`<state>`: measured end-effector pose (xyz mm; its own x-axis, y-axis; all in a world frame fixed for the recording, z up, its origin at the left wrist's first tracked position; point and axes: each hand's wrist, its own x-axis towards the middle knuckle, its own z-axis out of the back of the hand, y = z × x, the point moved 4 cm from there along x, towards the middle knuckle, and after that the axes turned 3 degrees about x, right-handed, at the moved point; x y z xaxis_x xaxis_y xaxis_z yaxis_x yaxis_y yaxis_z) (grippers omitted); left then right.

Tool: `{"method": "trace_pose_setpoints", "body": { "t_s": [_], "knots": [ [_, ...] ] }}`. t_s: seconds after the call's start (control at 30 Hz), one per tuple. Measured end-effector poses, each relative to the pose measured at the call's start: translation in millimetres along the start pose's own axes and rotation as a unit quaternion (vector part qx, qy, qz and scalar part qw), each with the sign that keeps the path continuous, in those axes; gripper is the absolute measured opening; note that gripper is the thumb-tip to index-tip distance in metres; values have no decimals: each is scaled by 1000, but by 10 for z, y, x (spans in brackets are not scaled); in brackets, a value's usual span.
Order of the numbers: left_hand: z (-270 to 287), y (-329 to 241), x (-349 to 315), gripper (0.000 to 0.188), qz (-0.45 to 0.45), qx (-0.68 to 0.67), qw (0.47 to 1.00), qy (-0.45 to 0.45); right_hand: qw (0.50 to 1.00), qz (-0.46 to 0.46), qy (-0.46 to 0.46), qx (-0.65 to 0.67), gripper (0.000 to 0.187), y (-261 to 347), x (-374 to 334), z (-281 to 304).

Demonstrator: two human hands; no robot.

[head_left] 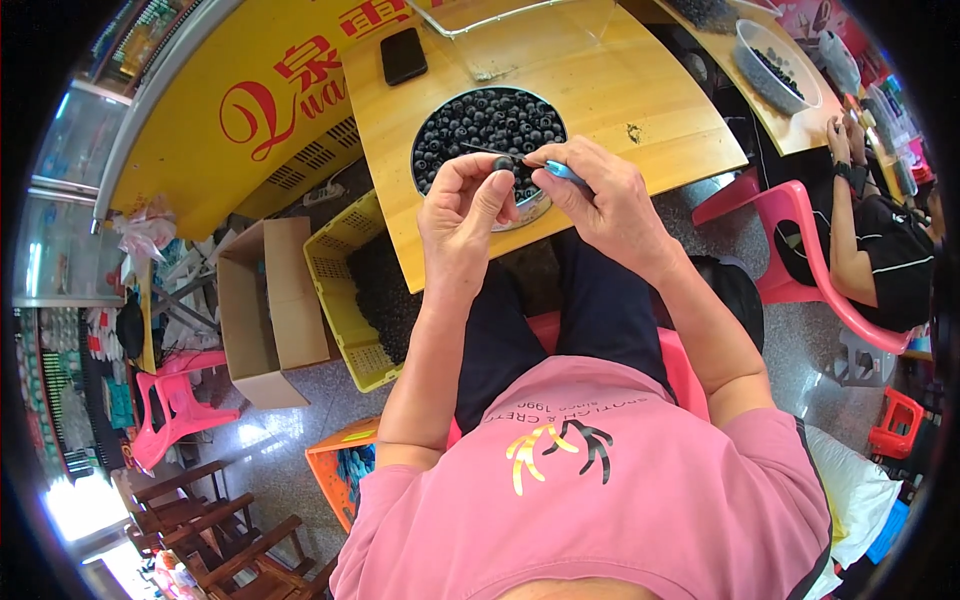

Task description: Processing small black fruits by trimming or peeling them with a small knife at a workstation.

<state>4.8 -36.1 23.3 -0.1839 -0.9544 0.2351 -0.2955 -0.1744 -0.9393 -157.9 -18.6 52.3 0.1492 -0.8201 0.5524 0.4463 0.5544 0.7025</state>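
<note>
Between the thumb and fingers of my left hand (pixel 460 210) is a small dark round bead-like ball (pixel 503 165). My right hand (pixel 612 205) is closed round the light-blue handle of a thin pointed metal tool (pixel 565 172), perhaps a small knife. Its narrow metal part runs left past the ball; whether it touches the ball I cannot tell. Both hands are close together over the near side of a round tin (pixel 532 214), which is filled with many similar dark balls (pixel 490 115). The tin stands on the light wooden table (pixel 640 90).
A black phone (pixel 403 56) and a clear plastic tray (pixel 480 35) lie farther back on the table. Left below stand a yellow crate (pixel 335 290) of dark bits and a cardboard box (pixel 245 310). At right, another person (pixel 855 230) sits by a white basin (pixel 765 85) and pink chair (pixel 790 215).
</note>
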Motion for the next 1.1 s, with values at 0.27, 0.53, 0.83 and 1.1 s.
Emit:
{"method": "trace_pose_setpoints", "body": {
  "t_s": [0.27,0.53,0.83,1.1],
  "knots": [
    [-25,18,14,15,3,3,1000,5,998,46,-10,-33,17,-9,-2,-24],
    [-68,-4,15,15,-11,-5,1000,6,995,73,-22,-66,18,-12,-7,-5],
    [-60,-94,-52,12,-6,-57,997,59,972,-194,-21,133,28,-356,-24,-18],
    [115,-26,-209,12,17,14,999,35,824,-245,98,502,32,-18,-90,-453]
  ]
}}
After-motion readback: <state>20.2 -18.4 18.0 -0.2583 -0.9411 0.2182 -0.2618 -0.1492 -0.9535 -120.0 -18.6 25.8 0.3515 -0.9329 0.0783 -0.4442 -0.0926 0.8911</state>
